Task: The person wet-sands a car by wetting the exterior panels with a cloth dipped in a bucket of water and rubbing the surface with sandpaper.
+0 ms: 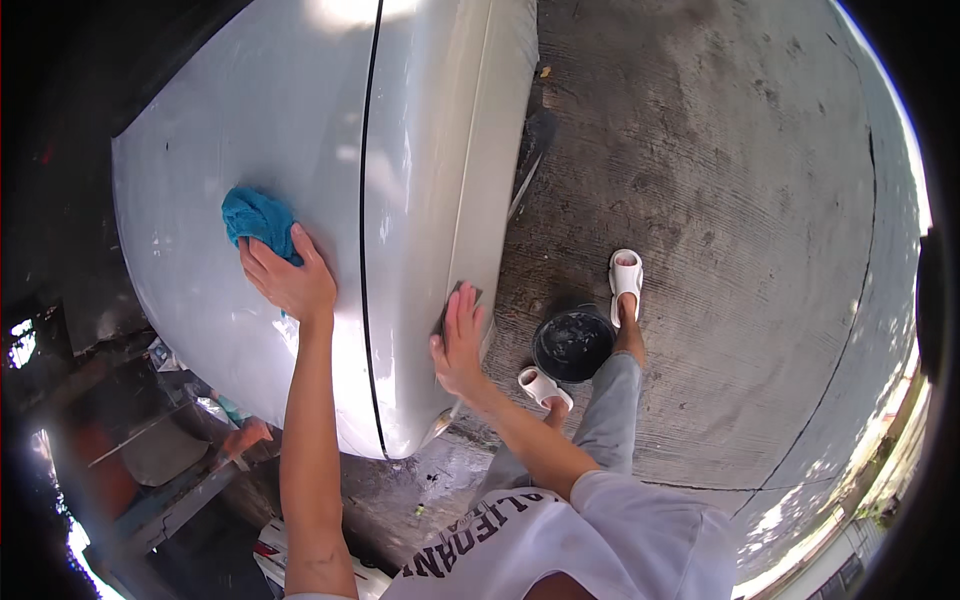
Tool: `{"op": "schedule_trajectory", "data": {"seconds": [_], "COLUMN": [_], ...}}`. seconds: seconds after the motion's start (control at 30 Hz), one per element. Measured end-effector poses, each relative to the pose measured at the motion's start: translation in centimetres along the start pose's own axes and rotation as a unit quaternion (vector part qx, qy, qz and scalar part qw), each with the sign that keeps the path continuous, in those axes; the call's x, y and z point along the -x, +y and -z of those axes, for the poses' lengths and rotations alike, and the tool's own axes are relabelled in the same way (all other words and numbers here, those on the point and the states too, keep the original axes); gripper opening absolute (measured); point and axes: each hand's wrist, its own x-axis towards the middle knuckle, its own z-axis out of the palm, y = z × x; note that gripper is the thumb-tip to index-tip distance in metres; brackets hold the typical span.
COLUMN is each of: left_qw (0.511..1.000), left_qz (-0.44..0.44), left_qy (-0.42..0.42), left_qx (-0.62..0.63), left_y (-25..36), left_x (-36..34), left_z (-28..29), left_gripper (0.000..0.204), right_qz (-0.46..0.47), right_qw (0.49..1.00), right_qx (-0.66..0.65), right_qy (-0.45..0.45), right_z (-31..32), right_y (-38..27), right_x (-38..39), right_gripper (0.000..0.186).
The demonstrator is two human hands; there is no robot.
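Observation:
A blue cloth (pixel 258 218) lies bunched on the pale, glossy car panel (pixel 290 120), which looks like a hood. My left hand (pixel 295 275) grips the cloth from its near side, fingers curled over it and pressing it to the surface. To the right of a dark seam, my right hand (pixel 460 345) rests flat on the car's rounded side (pixel 420 230), fingers stretched out and holding nothing. Both forearms reach up from the lower edge.
A black bucket (pixel 573 345) stands on the concrete floor (pixel 720 260) beside my feet in white slippers (pixel 626 275). Dark clutter, including an orange object (pixel 105 470), lies beyond the car at the lower left.

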Motion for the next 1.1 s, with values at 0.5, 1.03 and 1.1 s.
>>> {"op": "schedule_trajectory", "data": {"seconds": [0.5, 1.03, 1.1], "left_qw": [1.000, 1.000, 1.000], "left_qz": [-0.016, -0.006, -0.004], "left_qy": [0.025, 0.015, 0.013], "left_qx": [-0.007, 0.008, -0.006], "left_y": [-0.5, -1.2, -2.1], "left_x": [-0.4, -0.2, 0.2], "left_z": [-0.8, -0.6, 0.2], "left_gripper": [0.063, 0.064, 0.065], "right_qz": [-0.033, -0.011, 0.080], "right_qw": [0.998, 0.997, 0.995], "right_qx": [-0.019, 0.019, 0.049], "right_qy": [-0.049, -0.078, 0.038], "right_z": [-0.7, 0.6, 6.1], "right_y": [2.5, 2.3, 0.7], "right_x": [4.6, 0.8, -14.1], "right_gripper": [0.078, 0.077, 0.067]}}
